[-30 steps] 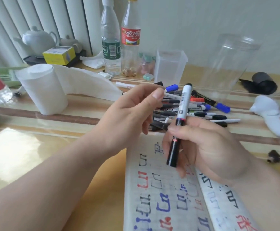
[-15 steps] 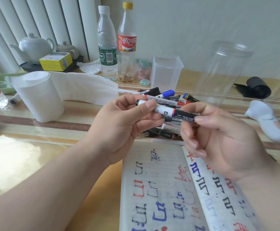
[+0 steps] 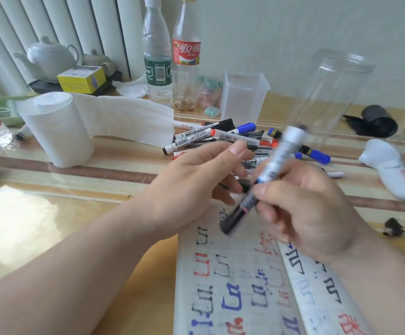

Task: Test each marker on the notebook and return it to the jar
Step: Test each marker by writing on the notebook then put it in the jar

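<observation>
Okay so, left to right: the left hand (image 3: 196,175) is hovering at the top edge of the notebook (image 3: 232,286), fingers loosely curled. I honestly can't tell if that grip is holding a cap or nothing. Right beside it, the right hand (image 3: 305,209) is pinching the marker (image 3: 269,175) mid-barrel. It's blurry, but its long axis is slanting, with the dark end pointing down-left at the page and the white end pointing up toward the clear jar (image 3: 329,97) behind the marker pile (image 3: 211,136) on the tabletop (image 3: 100,189). I'm guessing the right hand's doing the scribbling.
</observation>
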